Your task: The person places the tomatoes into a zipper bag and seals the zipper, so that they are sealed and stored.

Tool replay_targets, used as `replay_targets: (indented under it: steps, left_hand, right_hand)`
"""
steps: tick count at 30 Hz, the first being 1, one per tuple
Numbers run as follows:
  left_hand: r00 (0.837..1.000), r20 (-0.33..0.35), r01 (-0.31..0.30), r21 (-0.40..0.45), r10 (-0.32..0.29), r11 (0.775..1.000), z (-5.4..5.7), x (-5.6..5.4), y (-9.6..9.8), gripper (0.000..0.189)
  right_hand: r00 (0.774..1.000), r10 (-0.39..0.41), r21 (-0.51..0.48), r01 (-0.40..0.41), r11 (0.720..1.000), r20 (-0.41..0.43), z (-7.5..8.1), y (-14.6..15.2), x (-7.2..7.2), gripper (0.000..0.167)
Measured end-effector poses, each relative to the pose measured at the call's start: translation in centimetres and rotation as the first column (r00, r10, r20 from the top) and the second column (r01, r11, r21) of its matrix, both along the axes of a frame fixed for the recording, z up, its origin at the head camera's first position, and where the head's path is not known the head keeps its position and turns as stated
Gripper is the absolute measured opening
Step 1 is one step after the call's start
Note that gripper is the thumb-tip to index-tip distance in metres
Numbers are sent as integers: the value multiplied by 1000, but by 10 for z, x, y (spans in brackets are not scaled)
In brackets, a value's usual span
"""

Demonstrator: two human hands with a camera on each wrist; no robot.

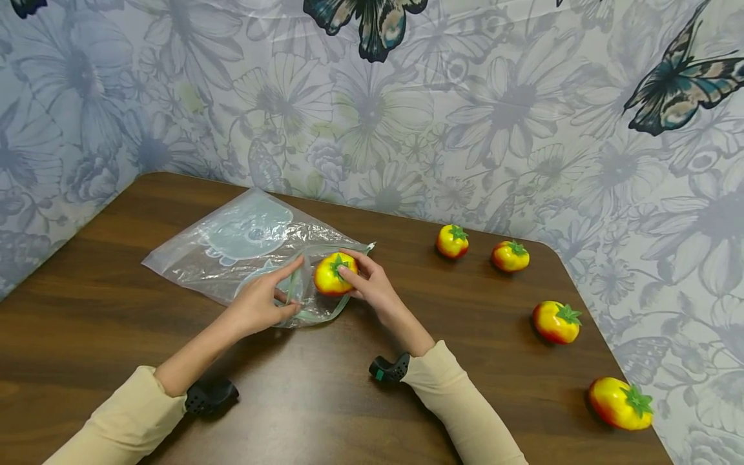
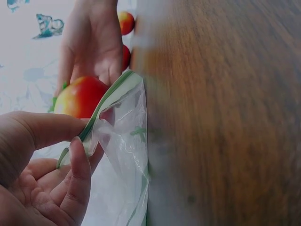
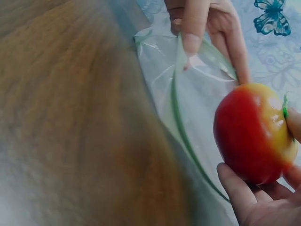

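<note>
The right grip [image 1: 373,285] pinches a red-and-yellow fruit [image 1: 329,279] near the frame's centre, at the mouth of a plastic bag [image 1: 250,226]; the left grip [image 1: 257,306], thumb and forefinger spread, touches that mouth. The fruit's leafy top faces up, its longer axis crosswise. Counter [image 1: 325,394] stretches rightward to four similar fruits [image 1: 552,321] near its right edge.

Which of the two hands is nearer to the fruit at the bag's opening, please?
The right: the right hand grips the fruit, while the left hand is to its left, holding the bag.
</note>
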State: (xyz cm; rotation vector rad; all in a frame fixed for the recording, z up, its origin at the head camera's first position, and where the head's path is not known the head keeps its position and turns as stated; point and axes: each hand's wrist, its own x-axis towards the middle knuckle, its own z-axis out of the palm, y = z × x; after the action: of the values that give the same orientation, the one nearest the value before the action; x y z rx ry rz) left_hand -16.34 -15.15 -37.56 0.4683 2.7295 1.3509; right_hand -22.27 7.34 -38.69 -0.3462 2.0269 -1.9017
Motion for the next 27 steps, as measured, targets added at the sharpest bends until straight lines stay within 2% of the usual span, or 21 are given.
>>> replay_targets:
  steps: [3,9,15,22,27]
  left_hand:
    - [1000,-3,1,1,-1,1000,0,0,0,81]
    - [1000,-1,-1,11,1,1000,1,-1,0,82]
    - [1000,4,-3,18,3,1000,1,0,0,82]
    - [1000,3,-7,25,7,1000,3,0,1,82]
    - [1000,0,-7,23,7,1000,3,0,0,82]
  right_hand:
    - [1000,-23,15,23,1000,-5,-5,-3,-2,44]
    - [994,-44,99,54,994,-97,-12,-8,-4,44]
    - [995,-40,103,49,993,-89,-11,-10,-3,46]
    - [994,-20,184,39,982,-104,21,-11,14,47]
    - [995,-2,197,21,980,-99,1,-4,1,54]
